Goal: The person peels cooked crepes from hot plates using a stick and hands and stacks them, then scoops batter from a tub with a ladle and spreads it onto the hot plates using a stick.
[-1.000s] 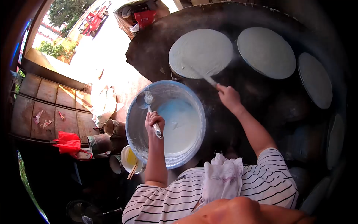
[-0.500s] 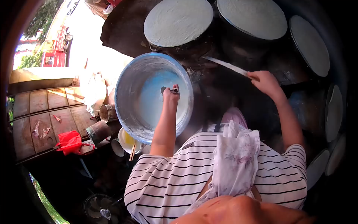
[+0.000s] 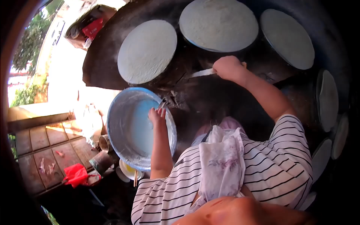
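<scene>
My left hand (image 3: 156, 115) is closed round a metal tool with a hollow tubular end (image 3: 162, 102); its lower part cannot be made out. That hand is over the right side of a large blue basin (image 3: 117, 140) holding whitish liquid (image 3: 139, 125). My right hand (image 3: 229, 68) grips a flat, pale spatula (image 3: 202, 73), its blade pointing left. Just beyond the right hand is a round surface covered with a white layer (image 3: 218, 24). Another white-coated round (image 3: 147, 51) lies farther left, behind the basin.
More white-coated rounds (image 3: 287, 38) curve along the right side, including one seen edge-on (image 3: 327, 100). To the left stand a tiled ledge (image 3: 56, 150), a red plastic bag (image 3: 76, 175), a metal can (image 3: 101, 162) and a white tub with sticks (image 3: 129, 171).
The view has turned, and the basin appears lower and farther left. My right hand has moved left with the spatula towards the rounds. My left hand is nearer the basin's right rim.
</scene>
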A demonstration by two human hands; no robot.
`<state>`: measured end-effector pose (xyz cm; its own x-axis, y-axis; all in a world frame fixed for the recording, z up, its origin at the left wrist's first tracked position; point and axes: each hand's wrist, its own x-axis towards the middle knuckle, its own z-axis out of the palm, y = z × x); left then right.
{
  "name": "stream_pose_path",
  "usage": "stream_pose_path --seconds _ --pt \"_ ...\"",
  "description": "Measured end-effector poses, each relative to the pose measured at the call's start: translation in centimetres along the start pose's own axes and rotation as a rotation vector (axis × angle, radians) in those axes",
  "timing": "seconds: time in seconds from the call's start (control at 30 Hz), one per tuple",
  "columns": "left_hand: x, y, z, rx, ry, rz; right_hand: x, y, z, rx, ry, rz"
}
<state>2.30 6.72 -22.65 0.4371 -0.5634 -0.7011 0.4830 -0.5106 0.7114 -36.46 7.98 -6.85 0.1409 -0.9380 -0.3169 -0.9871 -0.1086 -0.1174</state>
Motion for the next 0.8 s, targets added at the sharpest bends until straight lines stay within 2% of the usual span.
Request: stream_pose_path --seconds 0.07,0.13,0.2,0.23,0.3,0.33,0.4,0.47,0.5,0.53,0.57,0.6,0.67,0.7,0.73,0.77,0.8 --pt "-6.2 2.2 3.5 0.113 0.000 0.303 -5.5 4.2 1.1 0.362 0.065 0.049" --pt "-9.1 3.0 7.9 0.152 -0.268 0.621 -10.5 10.6 8.1 0.890 0.213 -0.067" --pt "-12.8 2.4 14.3 0.213 -0.609 0.766 -19.3 11.4 5.4 1.374 -0.014 0.472" --pt "-15.2 1.0 17.6 0.258 -0.778 0.785 -22.9 12.0 6.1 1.417 0.099 0.507" --pt "-20.7 -4.6 23.5 0.271 -1.109 0.797 -29.0 11.7 6.0 1.366 0.422 0.734" --pt "-24.3 -7.3 25.5 0.435 -1.275 0.910 -31.7 12.0 5.6 1.331 0.542 0.834" --pt "-32.7 -13.5 28.2 0.564 -1.569 1.187 -37.0 13.7 6.8 1.082 0.732 1.139" --pt "-40.5 -19.3 30.9 0.830 -1.915 1.076 -43.0 18.8 10.7 0.953 0.962 1.292" --pt "-43.5 -23.4 32.8 0.833 -1.977 1.169 -46.3 21.3 11.4 0.832 0.988 1.365" --pt "-45.9 -27.7 35.0 0.832 -2.026 1.263 -49.4 23.9 12.1 0.708 1.003 1.428" --pt "-48.6 -31.1 37.4 0.927 -1.967 1.266 -52.1 27.1 13.4 0.614 0.996 1.500" --pt "-52.0 -34.4 39.8 1.004 -1.903 1.254 -55.4 30.4 13.9 0.500 0.979 1.568" --pt "-56.0 -41.1 44.7 1.079 -1.675 1.481 -59.3 37.4 17.1 0.336 0.940 1.658" --pt "-57.8 -43.5 46.7 1.159 -1.605 1.512 -60.7 40.2 18.3 0.262 0.887 1.667" --pt "-59.3 -45.4 48.5 1.316 -1.493 1.489 -62.3 42.8 19.3 0.175 0.836 1.687" --pt "-60.9 -45.6 49.6 1.483 -1.440 1.381 -62.9 45.2 20.8 0.147 0.759 1.608" --pt "-62.2 -45.9 49.8 1.637 -1.388 1.407 -63.7 47.4 23.7 0.024 0.754 1.579"
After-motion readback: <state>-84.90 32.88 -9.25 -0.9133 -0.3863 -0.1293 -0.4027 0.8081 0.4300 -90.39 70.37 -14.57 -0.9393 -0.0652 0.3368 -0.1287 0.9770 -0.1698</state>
